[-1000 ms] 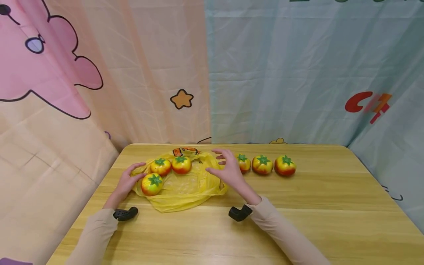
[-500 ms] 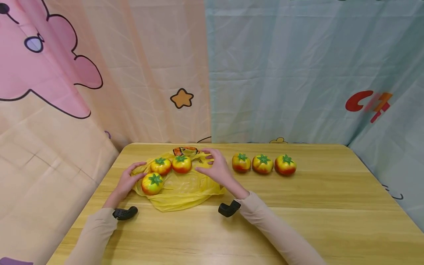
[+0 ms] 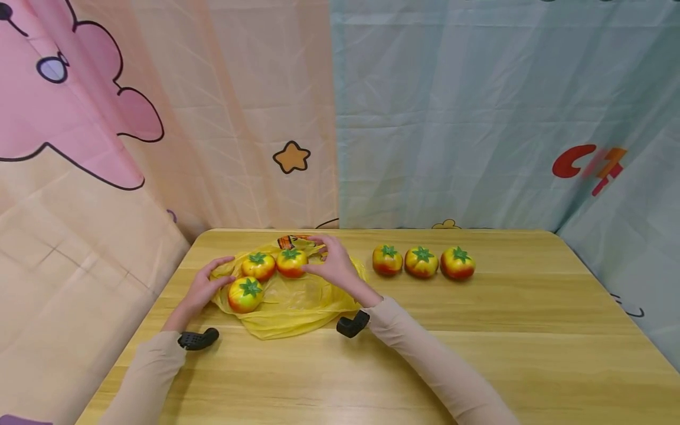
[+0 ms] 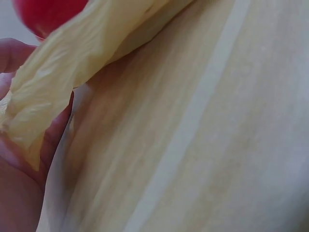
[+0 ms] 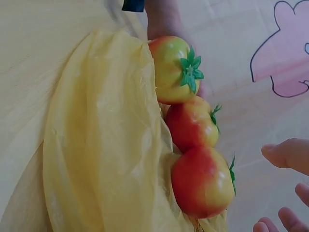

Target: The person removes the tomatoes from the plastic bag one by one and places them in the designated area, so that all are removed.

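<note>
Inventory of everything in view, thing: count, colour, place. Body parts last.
Table: 1, light wood, below everything
Bag: 1, yellow, on the table's left half
Bagside tomatoes: 3, red-yellow with green tops, at the bag's left and back
Row tomatoes: 3, same colours, right of the bag
Backdrop: count unclear, peach and blue-green, behind the table
Cartoon print: 1, pink, upper left
Star print: 1, orange, back centre
Wrist devices: 2, black, one per wrist
Sleeves: 2, beige, on the forearms
Left hand: 1, bag's left edge
Right hand: 1, over the bag
</note>
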The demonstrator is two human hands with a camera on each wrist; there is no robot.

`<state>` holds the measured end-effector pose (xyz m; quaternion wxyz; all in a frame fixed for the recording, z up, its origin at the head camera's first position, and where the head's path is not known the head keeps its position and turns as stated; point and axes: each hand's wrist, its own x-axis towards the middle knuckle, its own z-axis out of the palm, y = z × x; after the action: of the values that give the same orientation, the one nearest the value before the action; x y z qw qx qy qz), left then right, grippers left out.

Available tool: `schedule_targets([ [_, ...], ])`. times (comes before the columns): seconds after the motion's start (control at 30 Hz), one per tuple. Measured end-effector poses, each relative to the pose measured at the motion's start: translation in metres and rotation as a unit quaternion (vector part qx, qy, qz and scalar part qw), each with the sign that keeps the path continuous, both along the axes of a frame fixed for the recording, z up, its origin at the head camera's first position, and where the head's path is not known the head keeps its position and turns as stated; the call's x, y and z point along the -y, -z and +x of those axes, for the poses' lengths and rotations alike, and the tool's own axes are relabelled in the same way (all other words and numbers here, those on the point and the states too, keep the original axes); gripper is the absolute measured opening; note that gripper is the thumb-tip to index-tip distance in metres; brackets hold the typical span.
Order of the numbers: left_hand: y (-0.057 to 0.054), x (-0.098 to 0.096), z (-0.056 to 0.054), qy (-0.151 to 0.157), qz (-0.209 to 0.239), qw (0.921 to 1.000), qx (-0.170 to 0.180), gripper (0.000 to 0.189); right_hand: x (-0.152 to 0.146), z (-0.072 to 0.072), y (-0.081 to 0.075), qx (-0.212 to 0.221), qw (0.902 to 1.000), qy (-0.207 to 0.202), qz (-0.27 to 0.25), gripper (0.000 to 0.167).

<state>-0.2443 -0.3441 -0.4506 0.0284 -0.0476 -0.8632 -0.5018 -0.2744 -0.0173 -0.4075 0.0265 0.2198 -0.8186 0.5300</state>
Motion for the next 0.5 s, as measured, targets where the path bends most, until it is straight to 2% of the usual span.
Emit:
schedule_targets([
  [0.2,-0.001,-0.001,-0.001,0.005,-0.001,1.0,0.0,0.054,0.011,-0.005,0.004,0.015,0.9997,-0.013,-0.015,0.063],
  [0.5,-0.003,-0.001,-0.001,0.008,-0.005,1.0,0.002,0.054,0.021,-0.012,0.013,0.028,0.9996,-0.006,-0.003,0.064],
])
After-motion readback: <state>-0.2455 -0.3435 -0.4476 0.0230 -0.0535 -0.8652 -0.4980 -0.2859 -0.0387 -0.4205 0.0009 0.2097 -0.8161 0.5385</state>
